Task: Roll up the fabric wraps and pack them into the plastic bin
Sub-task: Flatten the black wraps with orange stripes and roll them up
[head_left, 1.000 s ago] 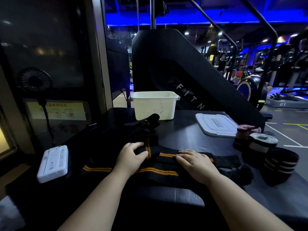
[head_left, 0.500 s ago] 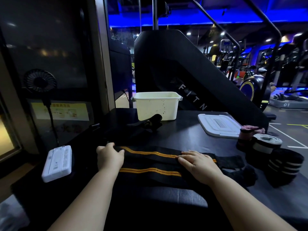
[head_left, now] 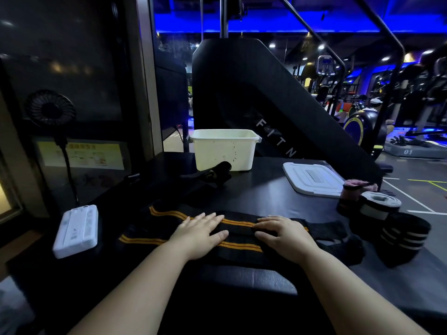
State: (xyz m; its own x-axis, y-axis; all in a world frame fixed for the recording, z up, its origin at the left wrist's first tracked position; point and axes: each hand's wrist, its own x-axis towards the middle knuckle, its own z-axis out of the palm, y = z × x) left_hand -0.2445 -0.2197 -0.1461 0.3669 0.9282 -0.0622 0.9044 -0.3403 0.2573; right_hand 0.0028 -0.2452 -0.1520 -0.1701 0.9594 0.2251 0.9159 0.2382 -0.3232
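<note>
— Where did the bin stand, and what was in it?
— The white plastic bin (head_left: 225,151) stood at the far side of the black table (head_left: 266,197), its lid (head_left: 312,180) lying flat to its right. Only the upper inner wall showed, so I could not tell the contents.
— And the wrap?
— The black wrap with orange stripes (head_left: 242,238) lay stretched out on the table's near side. The left hand (head_left: 200,235) pressed it flat with straight fingers; the right hand (head_left: 283,234) rested on it beside, fingers only slightly bent, neither gripping.
— Any rolled ones?
— Three rolled wraps (head_left: 377,206) stood at the right edge, outside the bin
</note>
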